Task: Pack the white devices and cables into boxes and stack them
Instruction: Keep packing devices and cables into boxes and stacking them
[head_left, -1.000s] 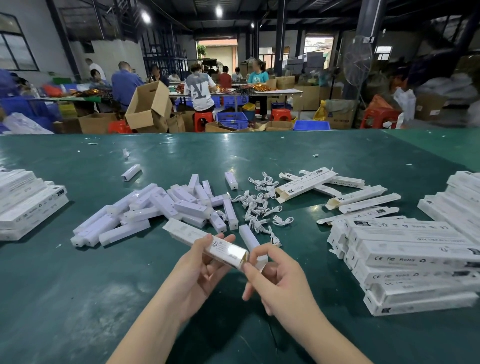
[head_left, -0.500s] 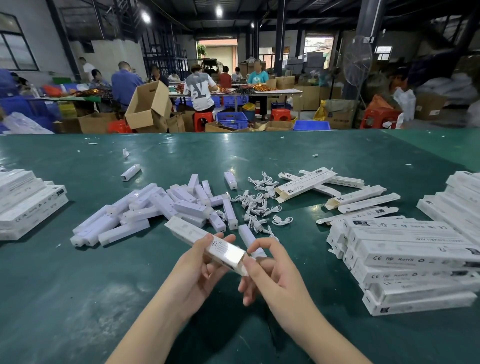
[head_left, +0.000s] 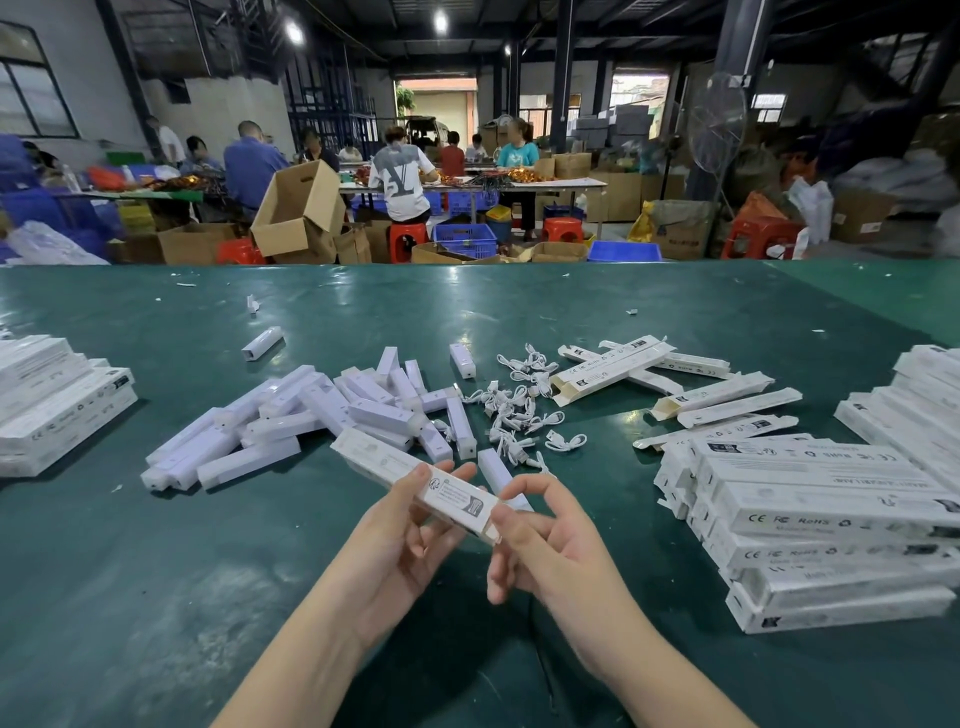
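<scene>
Box (head_left: 415, 480) held just above the green table (head_left: 156, 571), long axis running from far-left down to near-right. My left hand (head_left: 400, 535) grips it near the printed end, thumb on top. My right hand (head_left: 540, 540) is at the near-right end, fingers curled, fingertip against the end flap; closing it, I judge. Loose devices (head_left: 311, 415) and cables (head_left: 519, 410) lie beyond. Packed stack (head_left: 47, 405) far left, so left hand is nearer for stacking.

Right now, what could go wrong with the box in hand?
The left hand grips the long box near one end only, so it could tip. The right hand's fingers at the near end flap might crease it. Setting it down carelessly could knock the loose cables.
</scene>
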